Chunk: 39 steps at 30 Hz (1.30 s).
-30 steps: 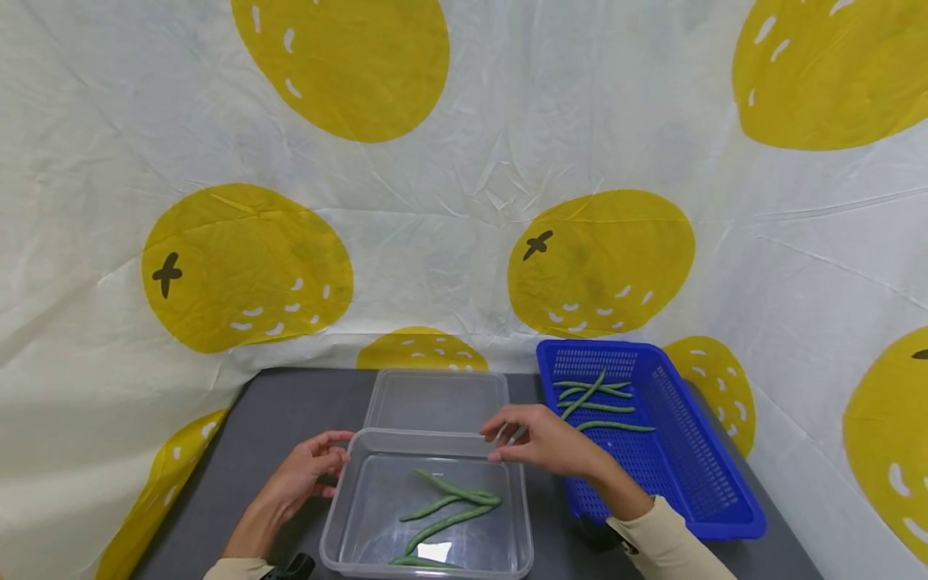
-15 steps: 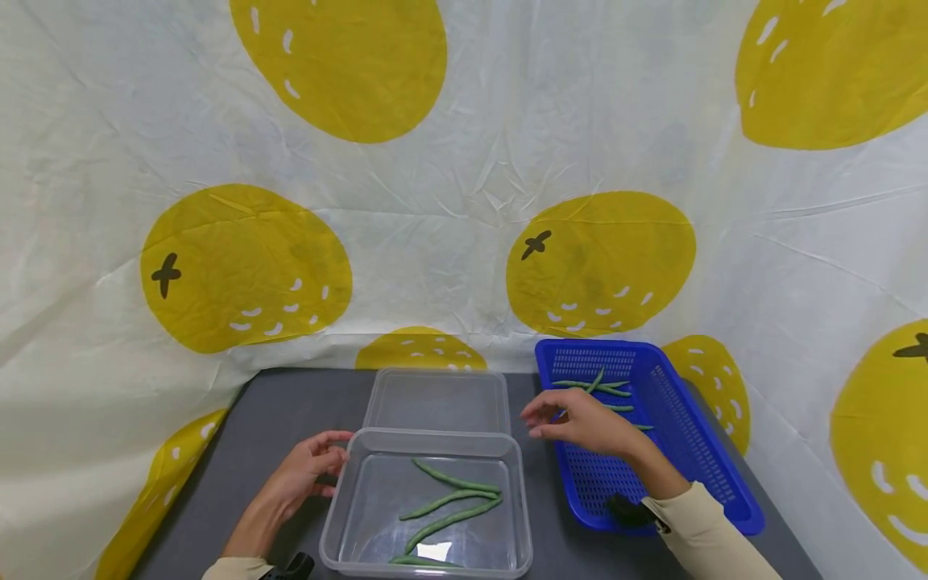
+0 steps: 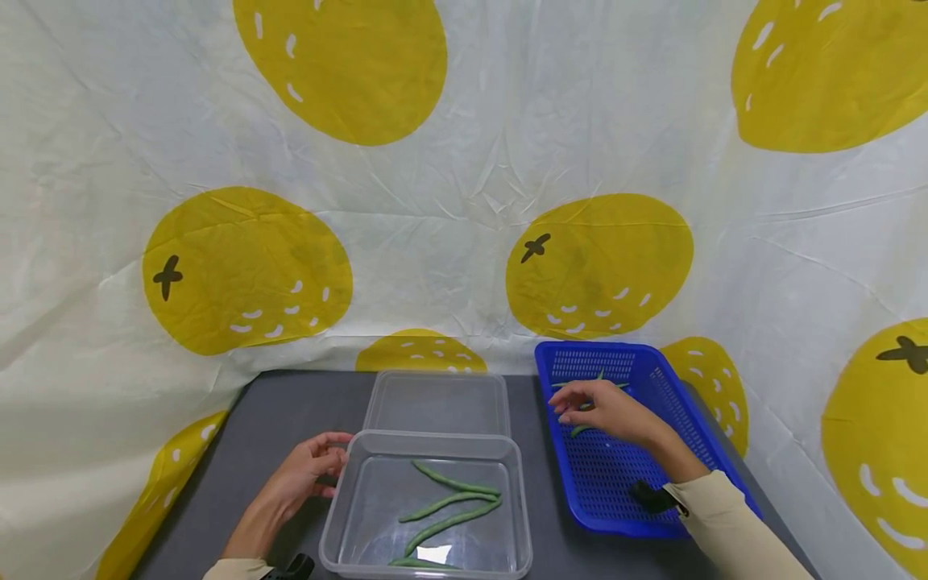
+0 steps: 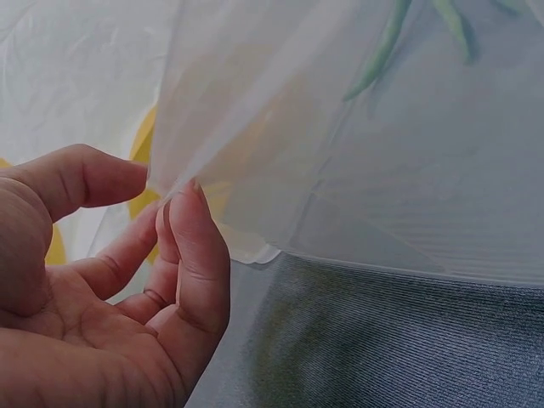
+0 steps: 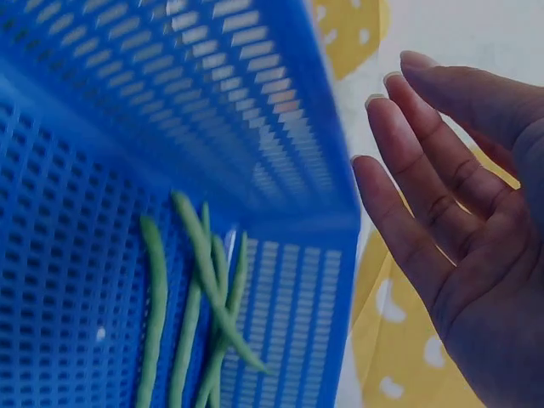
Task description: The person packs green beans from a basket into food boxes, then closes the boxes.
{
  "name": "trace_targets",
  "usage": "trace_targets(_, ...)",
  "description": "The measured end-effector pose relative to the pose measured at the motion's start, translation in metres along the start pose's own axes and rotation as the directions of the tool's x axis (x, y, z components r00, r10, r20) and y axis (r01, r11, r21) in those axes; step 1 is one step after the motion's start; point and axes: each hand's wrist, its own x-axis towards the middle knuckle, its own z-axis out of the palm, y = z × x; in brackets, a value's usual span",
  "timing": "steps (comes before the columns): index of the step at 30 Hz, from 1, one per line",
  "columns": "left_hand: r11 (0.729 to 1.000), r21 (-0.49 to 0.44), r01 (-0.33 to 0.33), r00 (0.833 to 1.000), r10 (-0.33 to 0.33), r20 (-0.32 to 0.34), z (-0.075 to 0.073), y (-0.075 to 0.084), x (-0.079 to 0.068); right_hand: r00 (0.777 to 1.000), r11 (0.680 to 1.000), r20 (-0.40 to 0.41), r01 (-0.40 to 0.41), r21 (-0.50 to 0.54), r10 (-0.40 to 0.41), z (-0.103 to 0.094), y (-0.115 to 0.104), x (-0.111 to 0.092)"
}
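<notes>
My left hand (image 3: 308,477) touches the left side of a clear plastic container (image 3: 524,515), fingertips right at its wall near the far corner. The left wrist view shows the bent fingers (image 4: 197,255) and thumb close together at the cloudy wall. Several green beans (image 3: 453,528) lie on the container's floor. Over the far left part of a blue plastic basket (image 3: 718,463) hovers my right hand (image 3: 605,409), its fingers loosely bent with nothing held. Below it are more green beans (image 5: 155,297), some crossed, partly hidden by the hand in the head view.
A clear flat lid (image 3: 438,399) lies on the dark grey table (image 3: 304,403) behind the container. A pale cloth with yellow fruit prints (image 3: 435,266) hangs behind and beside the table. The basket's raised walls surround its beans.
My right hand has moved right, from above the container to above the basket. A bean in the container now lies lower and flatter. My left hand stays in place.
</notes>
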Motion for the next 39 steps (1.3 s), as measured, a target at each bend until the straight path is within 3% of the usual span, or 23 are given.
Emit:
trace_targets(13, 1.000, -0.016, 0.004, 1.000, -0.003, 0.020, -0.001, 0.000, -0.001, 0.998, 0.990, -0.050, -0.046, -0.133, 0.039, -0.020, 0.052, -0.004)
trace_targets(24, 1.000, -0.027, 0.012, 1.000, -0.011, 0.013, -0.001, 0.001, 0.001, 0.998, 0.990, -0.024, -0.064, -0.126, 0.062, -0.029, 0.077, -0.007)
trace_targets(34, 0.999, -0.026, 0.020, 1.000, -0.021, -0.002, 0.001, 0.000, 0.000, 0.989, 0.976, -0.021, -0.151, -0.157, 0.150, -0.025, 0.096, -0.012)
trace_targets(39, 1.000, -0.024, 0.008, 1.000, -0.009, -0.010, 0.002, 0.000, -0.001, 0.989, 0.978, -0.022, -0.149, -0.147, 0.147, -0.024, 0.110, -0.013)
